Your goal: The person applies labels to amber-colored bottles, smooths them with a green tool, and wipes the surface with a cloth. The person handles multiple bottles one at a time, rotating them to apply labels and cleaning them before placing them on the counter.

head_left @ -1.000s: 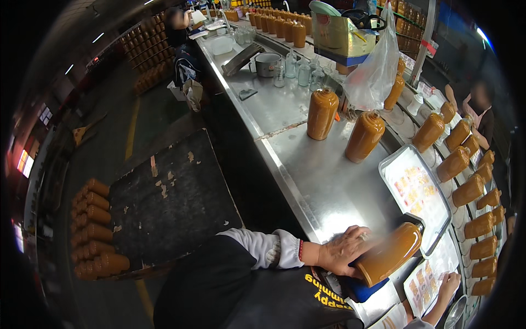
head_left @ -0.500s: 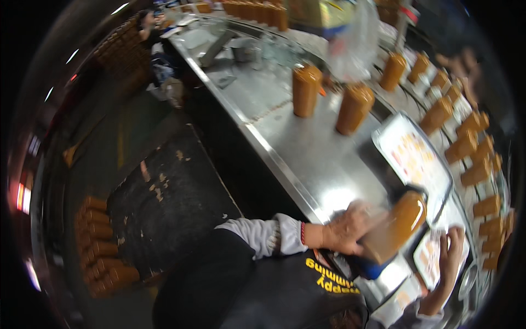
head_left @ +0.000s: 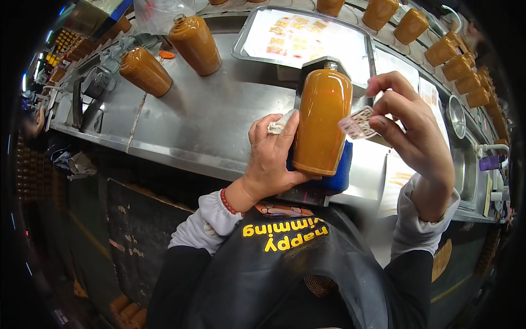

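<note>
Left hand (head_left: 271, 159) steadying orange bottle (head_left: 322, 122), right hand (head_left: 413, 129) pinching small label (head_left: 357, 123) — just beside it

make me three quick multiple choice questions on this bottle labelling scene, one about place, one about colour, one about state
1. Where does the bottle lie?
A. on a blue pad
B. inside the tray
C. on the floor

2. What colour is the bottle?
A. green
B. orange-brown
C. clear

3. What is the right hand doing?
A. resting flat on the counter
B. gripping a bottle cap
C. pinching a small label beside the bottle

Answers: 1 A, the blue pad shows under and beside the bottle on the steel counter. 2 B, its whole body is orange-brown. 3 C, the fingertips hold the label in the air while the left hand steadies the bottle.
</note>
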`<state>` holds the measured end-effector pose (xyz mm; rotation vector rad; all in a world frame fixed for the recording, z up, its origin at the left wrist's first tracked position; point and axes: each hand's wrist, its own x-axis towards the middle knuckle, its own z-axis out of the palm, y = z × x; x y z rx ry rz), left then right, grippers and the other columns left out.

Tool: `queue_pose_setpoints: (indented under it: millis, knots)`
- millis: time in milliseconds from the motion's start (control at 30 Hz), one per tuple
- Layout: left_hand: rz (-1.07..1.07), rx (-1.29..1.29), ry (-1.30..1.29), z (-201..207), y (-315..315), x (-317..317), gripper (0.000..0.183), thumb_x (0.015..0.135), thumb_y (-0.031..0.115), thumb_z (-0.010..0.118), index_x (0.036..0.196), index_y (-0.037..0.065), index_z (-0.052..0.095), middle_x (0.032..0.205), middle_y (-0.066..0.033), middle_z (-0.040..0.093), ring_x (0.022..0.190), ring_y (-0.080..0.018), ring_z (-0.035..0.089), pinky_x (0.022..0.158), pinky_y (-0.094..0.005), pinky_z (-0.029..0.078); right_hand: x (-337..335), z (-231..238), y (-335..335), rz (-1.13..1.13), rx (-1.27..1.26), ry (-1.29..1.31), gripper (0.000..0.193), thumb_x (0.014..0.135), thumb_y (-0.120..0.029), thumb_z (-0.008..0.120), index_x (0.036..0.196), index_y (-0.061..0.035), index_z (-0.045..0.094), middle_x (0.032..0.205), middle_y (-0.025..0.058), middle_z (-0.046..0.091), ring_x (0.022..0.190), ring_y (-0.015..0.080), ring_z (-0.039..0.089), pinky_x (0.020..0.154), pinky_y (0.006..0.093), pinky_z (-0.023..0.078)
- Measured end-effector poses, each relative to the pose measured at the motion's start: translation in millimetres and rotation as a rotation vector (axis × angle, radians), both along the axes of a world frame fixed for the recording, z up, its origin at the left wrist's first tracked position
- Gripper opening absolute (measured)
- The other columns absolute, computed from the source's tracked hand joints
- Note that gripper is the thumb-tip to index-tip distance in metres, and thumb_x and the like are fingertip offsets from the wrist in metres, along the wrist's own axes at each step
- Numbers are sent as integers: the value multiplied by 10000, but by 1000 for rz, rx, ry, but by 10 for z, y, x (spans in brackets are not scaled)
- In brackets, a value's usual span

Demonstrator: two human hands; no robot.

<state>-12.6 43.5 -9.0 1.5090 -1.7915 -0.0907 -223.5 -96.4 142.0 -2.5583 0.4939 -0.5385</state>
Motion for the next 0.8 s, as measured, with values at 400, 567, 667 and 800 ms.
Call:
queue_pose_setpoints:
  millis: [400,567,667,800]
  knots:
    - [-159,56,178,-4,-96,122,1094,807,596,769,1544,-52,286,1448,-233,493,1409,-374,367,1172,-499,232,348,-425,-187,-96,-153,22,146,879,-89,709,884,20,612,1082,168,583,1021,346,601,886,416,508]
    - [-124,195,673,183,-473,-49,963,917,509,690,1524,-96,250,1475,-313,415,1336,-456,392,1170,-518,234,352,-476,-172,-127,-170,0,163,900,-93,722,891,-30,572,1063,133,560,996,309,585,864,397,496]
    - [-138,183,708,47,-578,-96,934,930,444,685,1529,-98,218,1459,-310,430,1321,-424,416,1159,-502,253,339,-494,-210,-158,-211,3,137,898,-73,716,915,-17,592,1086,143,566,996,313,592,860,402,497]
    - [-177,196,883,19,-568,-135,923,928,412,687,1526,-108,214,1447,-311,439,1324,-413,423,1156,-492,260,310,-580,-116,-312,-371,-244,132,870,-12,690,988,5,635,1046,158,593,996,352,576,872,418,480]
